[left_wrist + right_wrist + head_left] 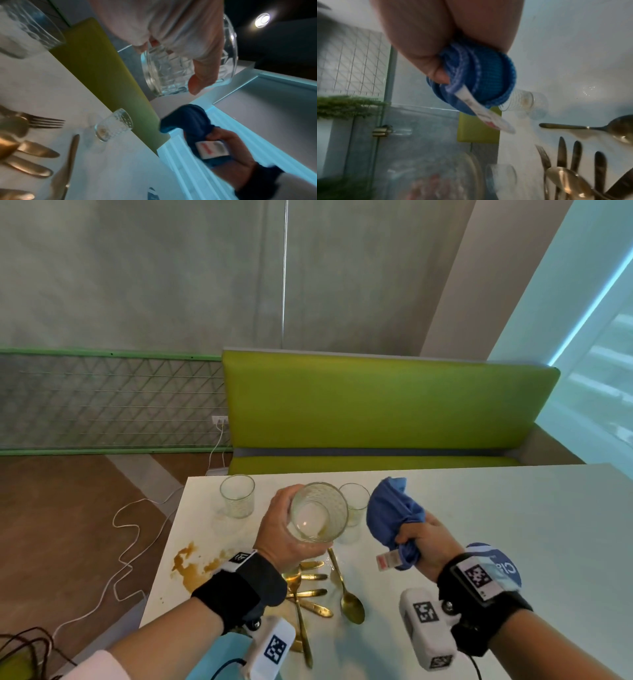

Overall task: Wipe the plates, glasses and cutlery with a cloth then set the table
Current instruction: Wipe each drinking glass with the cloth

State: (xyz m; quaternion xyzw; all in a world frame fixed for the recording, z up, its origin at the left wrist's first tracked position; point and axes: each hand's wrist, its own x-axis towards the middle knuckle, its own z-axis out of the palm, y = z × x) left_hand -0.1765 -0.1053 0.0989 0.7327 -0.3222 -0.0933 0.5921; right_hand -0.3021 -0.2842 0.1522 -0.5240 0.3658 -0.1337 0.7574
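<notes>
Left hand (281, 529) is gripping a glass (317, 513), right hand (424, 546), at three o'clock, clutching the cloth (390, 515); cutlery (315, 587) is waiting unwiped

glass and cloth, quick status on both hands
Left hand grips glass, lifted and tilted. Right hand grips bunched blue cloth, not yet in the glass. Two glasses and gold cutlery wait on stained table.

A: Left wrist view: patterned glass (173, 73) is gripped by left hand (171, 27), held above white table (42, 83).

B: Confirmed. Blue cloth (190, 121) is held by right hand (229, 143). Second glass (113, 125) and gold cutlery (34, 152) are seen on table.
</notes>
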